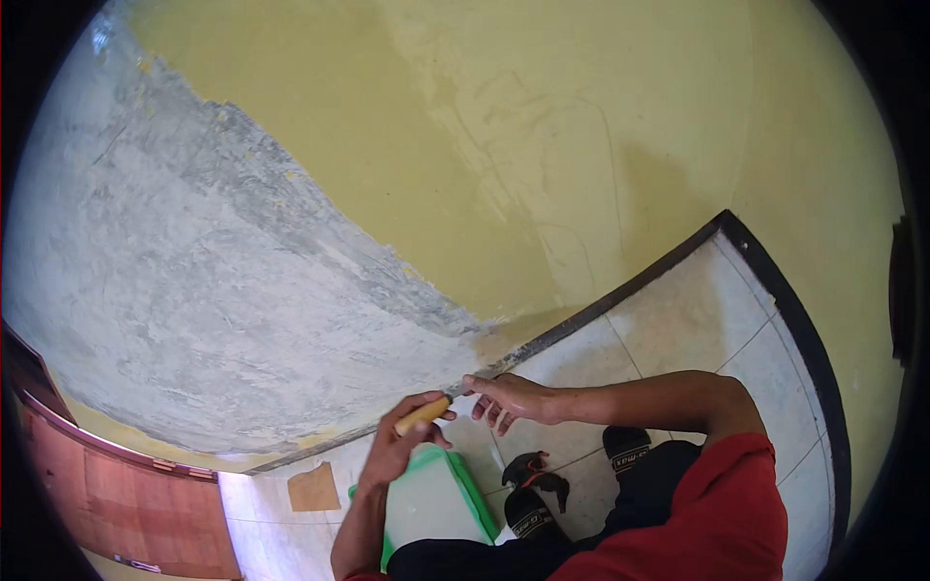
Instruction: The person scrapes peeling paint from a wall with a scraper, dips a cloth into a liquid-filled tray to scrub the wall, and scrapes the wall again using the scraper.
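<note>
My left hand (402,436) is closed around the yellow handle of a scraper (418,417), in front of the foot of the wall. The scraper's narrow metal blade points right, toward my right hand (518,397). The thumb of my right hand is at the blade's end, seemingly touching it, while its other fingers hang loosely apart below. How wide the blade is cannot be made out. Just below my left hand is a green-rimmed container (465,482) with a pale white surface inside.
The wall has a grey-white plastered area (194,252) beside yellow paint (387,165). Dark skirting (620,295) borders the tiled floor (668,320). Near my feet lies a black object with red parts (535,474). A brown cardboard piece (314,489) and reddish wooden panel (126,494) are at left.
</note>
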Motion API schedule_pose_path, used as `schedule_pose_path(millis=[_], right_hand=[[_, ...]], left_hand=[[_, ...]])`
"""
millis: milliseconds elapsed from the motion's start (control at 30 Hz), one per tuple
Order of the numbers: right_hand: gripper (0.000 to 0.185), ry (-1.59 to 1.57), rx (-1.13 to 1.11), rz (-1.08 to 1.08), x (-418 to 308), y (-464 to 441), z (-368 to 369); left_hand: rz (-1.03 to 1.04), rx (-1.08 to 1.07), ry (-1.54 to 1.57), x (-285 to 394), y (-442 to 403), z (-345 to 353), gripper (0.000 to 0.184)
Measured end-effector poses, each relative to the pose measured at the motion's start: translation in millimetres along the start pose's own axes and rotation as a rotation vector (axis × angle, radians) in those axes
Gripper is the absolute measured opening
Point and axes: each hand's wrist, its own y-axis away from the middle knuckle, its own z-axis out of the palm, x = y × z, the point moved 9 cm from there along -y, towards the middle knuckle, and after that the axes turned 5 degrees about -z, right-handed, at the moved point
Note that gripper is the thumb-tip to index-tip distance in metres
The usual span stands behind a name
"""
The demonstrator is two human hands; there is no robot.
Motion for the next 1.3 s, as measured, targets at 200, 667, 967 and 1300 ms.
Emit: schedule_pose_path(millis=[200, 667, 967, 1300], right_hand=[[0.050, -0.065, -0.008, -0.153, 6.4, -23.5, 8.8], [0.057, 0.310, -0.096, -0.034, 64.7, -49.3, -31.3], [0.058, 0.375, -0.100, 0.024, 117.0, -50.2, -36.2], [0.054, 0.421, -0.306, 0.194, 146.6, -25.4, -12.6]], left_hand=[[-0.181, 0.074, -0.120, -28.0, 3.6, 13.0, 0.034], [-0.053, 0.515, -0.818, 19.3, -28.3, -55.2, 0.034], [0.006, 0.665, -1.239, 64.2, -57.2, -44.9, 0.036], [-0.082, 0.722, -1.208, 65.8, -55.5, -36.6, 0.044]])
